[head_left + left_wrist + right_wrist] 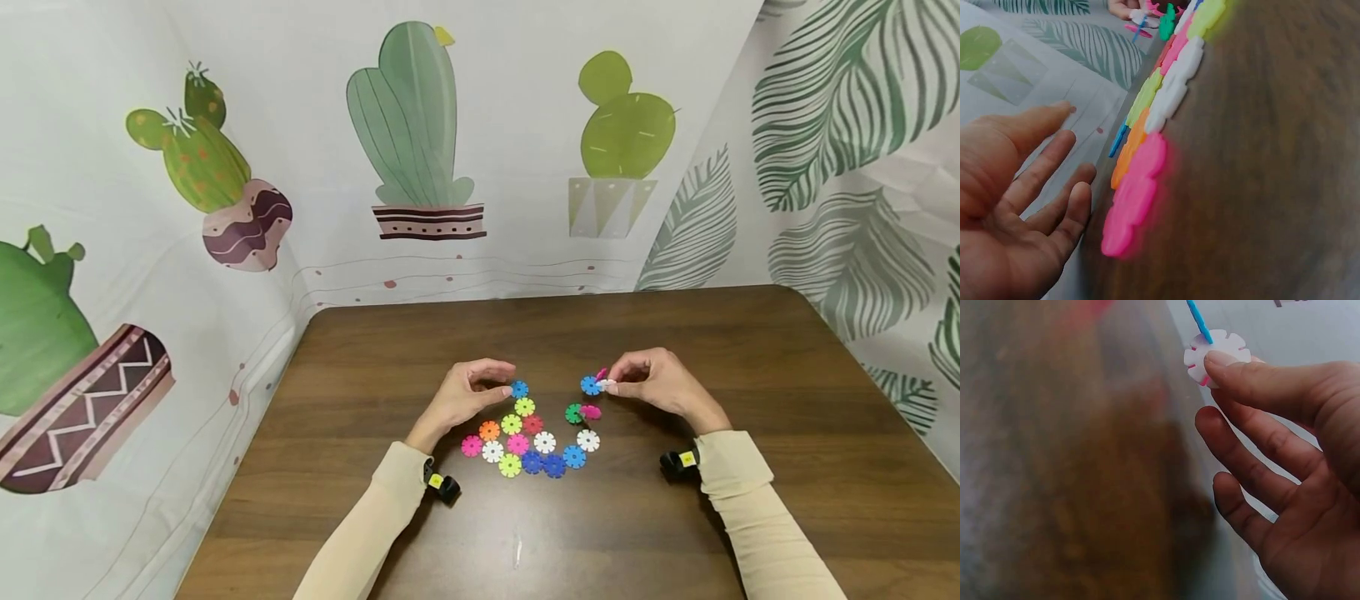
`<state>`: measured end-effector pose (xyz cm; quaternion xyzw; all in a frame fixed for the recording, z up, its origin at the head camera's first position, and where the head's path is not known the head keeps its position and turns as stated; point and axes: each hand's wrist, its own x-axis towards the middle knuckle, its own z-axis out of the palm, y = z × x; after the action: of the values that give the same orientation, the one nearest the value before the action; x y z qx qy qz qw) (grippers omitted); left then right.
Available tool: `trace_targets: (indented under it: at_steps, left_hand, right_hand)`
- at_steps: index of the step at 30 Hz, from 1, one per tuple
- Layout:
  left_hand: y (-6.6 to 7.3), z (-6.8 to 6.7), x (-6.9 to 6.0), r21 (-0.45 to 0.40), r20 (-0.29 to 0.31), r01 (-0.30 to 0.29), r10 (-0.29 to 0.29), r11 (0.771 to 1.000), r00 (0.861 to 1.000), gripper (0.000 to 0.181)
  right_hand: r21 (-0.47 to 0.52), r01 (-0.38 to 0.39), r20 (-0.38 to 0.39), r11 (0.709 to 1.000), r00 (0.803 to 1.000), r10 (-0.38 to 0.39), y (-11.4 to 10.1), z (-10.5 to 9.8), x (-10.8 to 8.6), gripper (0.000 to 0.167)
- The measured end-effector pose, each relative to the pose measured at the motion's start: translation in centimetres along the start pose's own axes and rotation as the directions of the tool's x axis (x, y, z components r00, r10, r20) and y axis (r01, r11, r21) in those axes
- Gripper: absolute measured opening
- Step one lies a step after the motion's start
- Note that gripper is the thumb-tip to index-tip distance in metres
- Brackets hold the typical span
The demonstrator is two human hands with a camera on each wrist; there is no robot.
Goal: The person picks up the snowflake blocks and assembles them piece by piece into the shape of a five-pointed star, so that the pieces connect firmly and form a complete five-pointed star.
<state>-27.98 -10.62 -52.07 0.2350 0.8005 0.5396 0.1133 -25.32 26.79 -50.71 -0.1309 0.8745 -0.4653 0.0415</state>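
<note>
My right hand [663, 383] pinches a white notched plastic disc [1222, 350] between thumb and forefinger, above the table. A blue disc [591, 386] is slotted into it, and a pink disc [602, 374] shows behind. The left hand [468, 398] has its fingers apart, its thumb tip at the edge of a blue disc [520, 389]; whether they touch is unclear. That blue disc tops a joined flat pattern of coloured discs, among them an orange disc [489, 430] and a white disc [544, 442]. At its right end a pink disc [592, 412] sits by a green disc [573, 414].
The pattern lies flat on a brown wooden table [360, 350]. Behind the table hangs a white cloth [525, 167] printed with cacti and leaves. Each wrist bears a small black camera, such as the left one [447, 489].
</note>
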Motion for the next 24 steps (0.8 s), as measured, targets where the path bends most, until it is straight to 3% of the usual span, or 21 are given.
trace_targets:
  at_steps: [9,12,15,20,24]
  left_hand:
    - [-1.3,0.2,0.3,0.141,0.005,-0.024,0.024,0.990,1.000,0.032]
    - [-1.3,0.4,0.3,0.167,0.003,-0.026,0.026,0.986,1.000,0.030]
    - [-1.1,0.6,0.3,0.190,-0.002,-0.027,0.028,0.981,1.000,0.029]
    - [-1.0,0.9,0.7,0.256,0.013,-0.079,0.078,0.963,0.997,0.027]
    - [-1.0,1.1,1.0,0.307,0.031,-0.128,0.124,0.943,0.992,0.026]
  right_hand:
    - [-0.003,0.021,0.001,1.000,1.000,-0.021,0.0,0.3,0.0,0.011]
    - [-0.014,0.059,-0.021,0.998,0.998,-0.059,-0.8,0.5,0.0,0.010]
    - [0.039,0.114,-0.010,0.993,0.993,-0.114,-2.2,1.1,0.0,0.010]
    - [0.182,0.158,0.161,0.971,0.969,-0.187,-4.4,3.3,0.2,0.018]
    - [0.090,0.196,0.285,0.977,0.934,-0.214,-5.6,5.4,0.2,0.017]
